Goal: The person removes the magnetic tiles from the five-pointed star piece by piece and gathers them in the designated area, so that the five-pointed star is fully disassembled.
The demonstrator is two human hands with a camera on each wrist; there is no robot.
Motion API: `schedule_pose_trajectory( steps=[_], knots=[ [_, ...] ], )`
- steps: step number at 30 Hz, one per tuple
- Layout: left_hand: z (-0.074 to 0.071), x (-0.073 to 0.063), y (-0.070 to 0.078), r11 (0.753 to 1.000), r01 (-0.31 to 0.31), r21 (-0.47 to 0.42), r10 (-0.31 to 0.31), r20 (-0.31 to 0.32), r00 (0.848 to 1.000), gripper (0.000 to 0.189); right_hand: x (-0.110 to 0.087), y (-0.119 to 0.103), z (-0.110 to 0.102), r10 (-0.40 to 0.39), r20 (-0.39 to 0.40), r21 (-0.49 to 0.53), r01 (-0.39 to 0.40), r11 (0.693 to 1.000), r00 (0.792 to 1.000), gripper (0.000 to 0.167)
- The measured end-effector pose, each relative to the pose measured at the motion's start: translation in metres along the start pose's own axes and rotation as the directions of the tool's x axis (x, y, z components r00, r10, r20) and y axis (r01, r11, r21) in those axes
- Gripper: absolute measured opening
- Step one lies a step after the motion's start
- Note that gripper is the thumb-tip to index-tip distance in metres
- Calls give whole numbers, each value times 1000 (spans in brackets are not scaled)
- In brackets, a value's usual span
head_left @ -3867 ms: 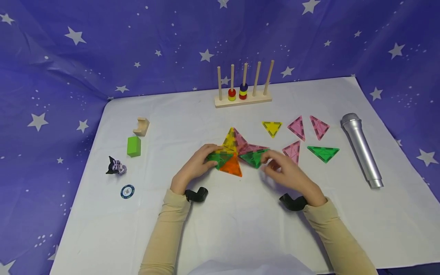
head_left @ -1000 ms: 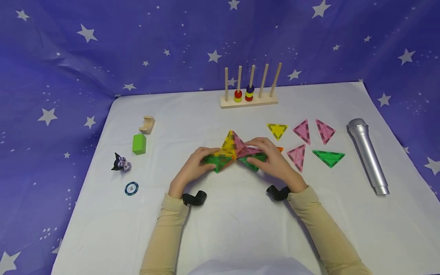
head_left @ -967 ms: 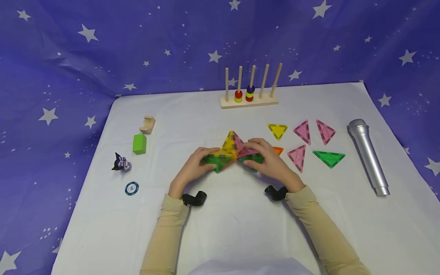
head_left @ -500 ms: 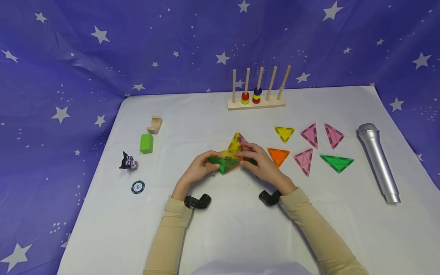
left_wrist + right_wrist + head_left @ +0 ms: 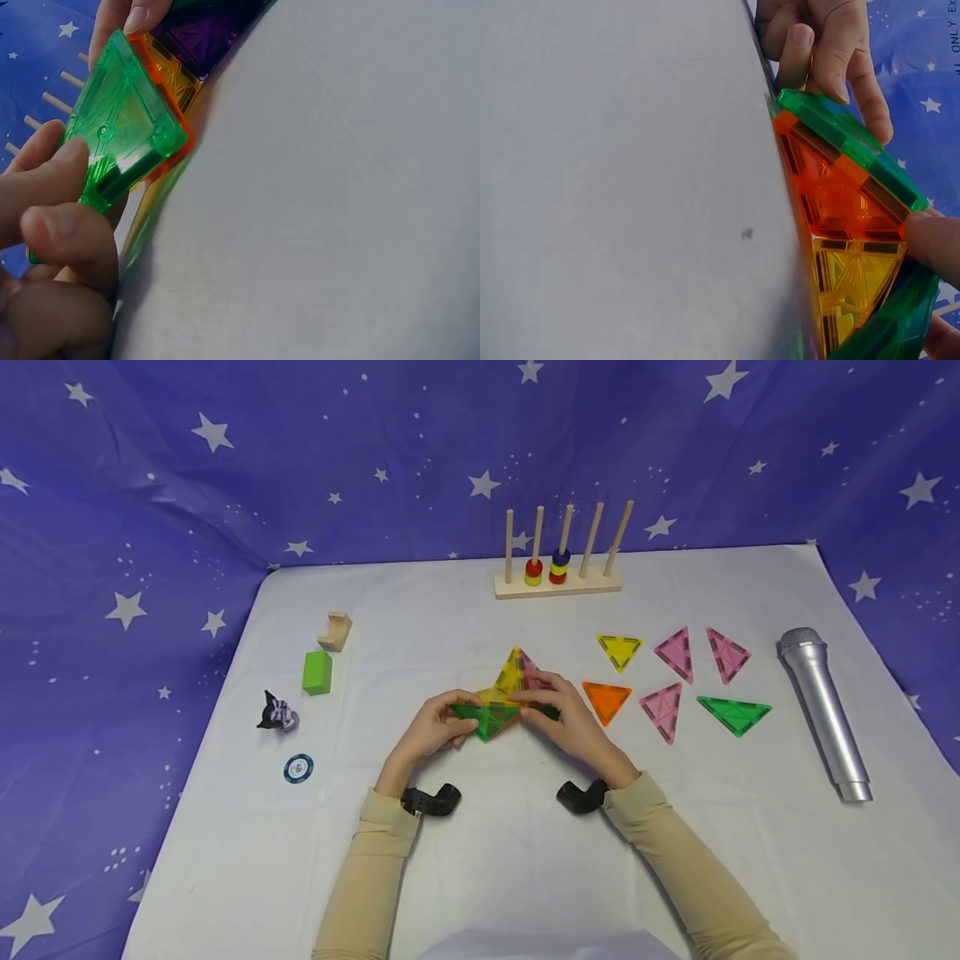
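Note:
A star-like structure of see-through magnetic tiles stands mid-table in the head view, with a yellow tile (image 5: 510,672) at its peak and a pink tile (image 5: 529,662) beside it. My left hand (image 5: 435,722) pinches a green triangular tile (image 5: 487,720) at the front left, thumb on its face. In the right wrist view, an orange tile (image 5: 836,191) lies along that green tile, with a yellow-amber tile (image 5: 855,277) adjoining. My right hand (image 5: 566,714) holds the structure's right side, fingertips near the centre. It hides much of the pink and another green tile (image 5: 550,712).
Loose triangular tiles lie right: orange (image 5: 606,700), yellow (image 5: 619,652), green (image 5: 735,715) and several pink ones (image 5: 663,710). A silver microphone (image 5: 825,714) lies farther right. A wooden peg stand (image 5: 558,583) is behind; a green block (image 5: 317,672), figurine (image 5: 277,712) and chip (image 5: 298,768) sit left.
My right hand has moved left from the structure's right end to near its centre, uncovering the loose orange tile. My left hand keeps hold of the green tile. The head view has shifted slightly.

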State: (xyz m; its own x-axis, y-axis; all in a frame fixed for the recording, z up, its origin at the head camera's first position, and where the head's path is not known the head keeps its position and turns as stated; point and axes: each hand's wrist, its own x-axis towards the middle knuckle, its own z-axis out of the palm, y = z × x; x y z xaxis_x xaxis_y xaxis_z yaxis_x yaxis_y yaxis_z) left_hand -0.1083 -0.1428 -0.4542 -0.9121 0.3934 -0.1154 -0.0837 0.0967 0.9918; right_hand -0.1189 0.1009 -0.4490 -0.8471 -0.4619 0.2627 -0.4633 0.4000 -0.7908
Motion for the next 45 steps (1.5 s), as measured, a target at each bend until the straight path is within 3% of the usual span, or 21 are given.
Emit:
schedule_pose_trajectory(
  steps=[8,16,26,45],
  knots=[
    [4,-6,25,1000,17,15,-17,0,1000,24,1,0,0,-1,-16,-29,0,1000,1000,22],
    [5,-5,26,999,38,4,-38,-15,999,23,3,1,-4,-50,-4,-107,49,993,999,21],
    [4,-4,24,998,57,-1,-57,-21,998,23,3,1,-4,-48,-1,-111,47,993,999,22],
    [1,-8,21,1000,-5,20,5,15,1000,24,0,1,-3,-44,10,-90,45,995,999,20]
  ],
)
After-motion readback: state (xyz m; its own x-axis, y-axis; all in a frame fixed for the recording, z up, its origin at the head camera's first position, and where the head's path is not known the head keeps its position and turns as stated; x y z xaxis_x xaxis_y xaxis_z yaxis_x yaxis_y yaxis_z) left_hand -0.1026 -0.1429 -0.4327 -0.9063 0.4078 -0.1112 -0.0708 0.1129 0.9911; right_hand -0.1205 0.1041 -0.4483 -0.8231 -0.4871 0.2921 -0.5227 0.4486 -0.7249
